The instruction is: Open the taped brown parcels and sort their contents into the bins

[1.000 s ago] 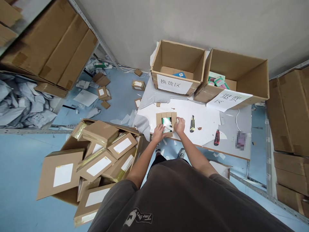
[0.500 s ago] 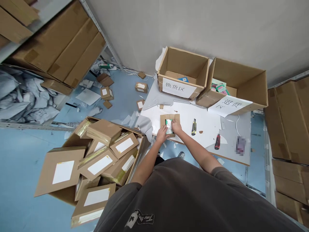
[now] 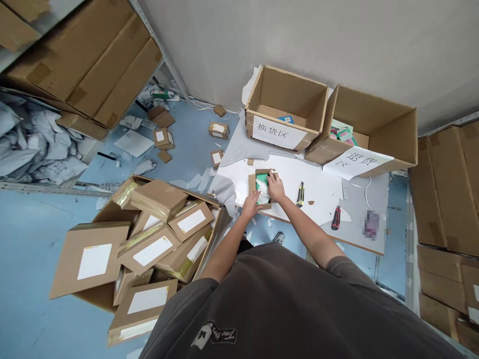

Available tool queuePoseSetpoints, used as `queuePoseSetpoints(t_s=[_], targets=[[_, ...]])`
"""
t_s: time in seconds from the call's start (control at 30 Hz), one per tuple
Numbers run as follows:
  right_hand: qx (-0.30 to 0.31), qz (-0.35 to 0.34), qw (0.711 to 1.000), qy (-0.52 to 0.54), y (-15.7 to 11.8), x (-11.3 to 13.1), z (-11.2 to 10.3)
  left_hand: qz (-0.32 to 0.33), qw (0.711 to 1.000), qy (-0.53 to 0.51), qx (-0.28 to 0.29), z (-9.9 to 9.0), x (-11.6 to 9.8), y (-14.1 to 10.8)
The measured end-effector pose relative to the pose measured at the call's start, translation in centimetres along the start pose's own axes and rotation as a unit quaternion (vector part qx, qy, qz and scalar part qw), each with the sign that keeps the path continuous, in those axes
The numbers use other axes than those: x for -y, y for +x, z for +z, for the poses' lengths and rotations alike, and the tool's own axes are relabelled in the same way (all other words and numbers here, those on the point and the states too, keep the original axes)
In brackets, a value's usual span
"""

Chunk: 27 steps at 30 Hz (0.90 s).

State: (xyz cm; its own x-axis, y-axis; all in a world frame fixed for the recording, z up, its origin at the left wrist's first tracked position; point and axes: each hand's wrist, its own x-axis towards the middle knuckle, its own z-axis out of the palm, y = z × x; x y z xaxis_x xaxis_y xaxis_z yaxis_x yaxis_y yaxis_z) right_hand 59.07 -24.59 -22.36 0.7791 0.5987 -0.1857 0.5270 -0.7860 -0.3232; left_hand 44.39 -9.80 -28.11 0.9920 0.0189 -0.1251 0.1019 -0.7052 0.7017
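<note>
A small cardboard box lies opened on the white table in front of me. Inside it sit a green item and a crumpled white piece that looks like paper or plastic. My left hand holds the box's near left side, fingertips at the rim. On the opposite side my right hand grips the right flap and wall, its fingers bent over the edge. To the right lie a yellow-and-black utility knife and a red-and-black one.
Two large open cartons with handwritten signs, a left one and a right one, stand along the table's back. A big carton heaped with taped parcels is at my left. Paper scraps and small boxes litter the floor.
My right hand has moved from the contents to the box's right side, and more of the green item shows. My left hand stays at the left side. The view has shifted slightly.
</note>
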Motion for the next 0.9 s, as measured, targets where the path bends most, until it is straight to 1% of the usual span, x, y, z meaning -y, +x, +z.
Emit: queuePoseSetpoints(t_s=[0.13,0.23,0.3,0.33,0.4,0.43,0.47,0.57,0.6,0.67,0.77,0.83,0.9], targets=[[0.036,0.015,0.998,0.046,3.2,-0.9,-0.2,-0.007,0.999,0.031,0.003,-0.5,-0.4,-0.4],[0.040,0.020,0.995,0.089,4.4,-1.1,-0.2,-0.011,0.998,0.056,0.004,-0.9,-0.2,-0.5],[0.015,0.011,0.994,0.111,4.4,-0.8,-0.4,-0.007,0.998,0.064,0.006,-1.1,0.2,-0.2],[-0.007,0.011,0.993,0.115,4.2,-0.5,-0.6,-0.004,0.998,0.064,0.006,-1.2,0.4,0.1],[-0.050,0.032,0.992,0.111,3.2,0.5,-1.1,0.006,0.998,0.054,0.007,-1.3,0.8,0.7],[-0.057,0.053,0.991,0.104,2.6,1.2,-1.3,0.012,0.999,0.045,0.006,-1.3,0.9,1.0],[-0.047,0.081,0.991,0.098,2.1,2.0,-1.4,0.016,0.999,0.036,0.002,-1.3,0.9,1.3],[0.054,0.178,0.979,0.084,1.0,4.5,-1.2,0.009,1.000,0.016,-0.015,-1.3,0.9,1.6],[0.080,0.206,0.972,0.078,1.0,5.2,-1.1,0.000,1.000,0.014,-0.021,-1.3,0.8,1.6],[0.111,0.244,0.961,0.072,1.4,6.4,-0.7,-0.018,0.999,0.010,-0.027,-1.3,0.5,1.6],[0.150,0.274,0.946,0.092,2.7,7.1,-0.2,-0.036,0.999,0.010,-0.021,-1.2,0.3,1.5],[0.177,0.293,0.933,0.108,3.6,7.0,0.0,-0.045,0.999,0.010,-0.011,-1.2,0.2,1.5],[0.190,0.306,0.926,0.112,4.2,6.6,0.3,-0.052,0.999,0.005,-0.001,-1.1,0.2,1.6]])
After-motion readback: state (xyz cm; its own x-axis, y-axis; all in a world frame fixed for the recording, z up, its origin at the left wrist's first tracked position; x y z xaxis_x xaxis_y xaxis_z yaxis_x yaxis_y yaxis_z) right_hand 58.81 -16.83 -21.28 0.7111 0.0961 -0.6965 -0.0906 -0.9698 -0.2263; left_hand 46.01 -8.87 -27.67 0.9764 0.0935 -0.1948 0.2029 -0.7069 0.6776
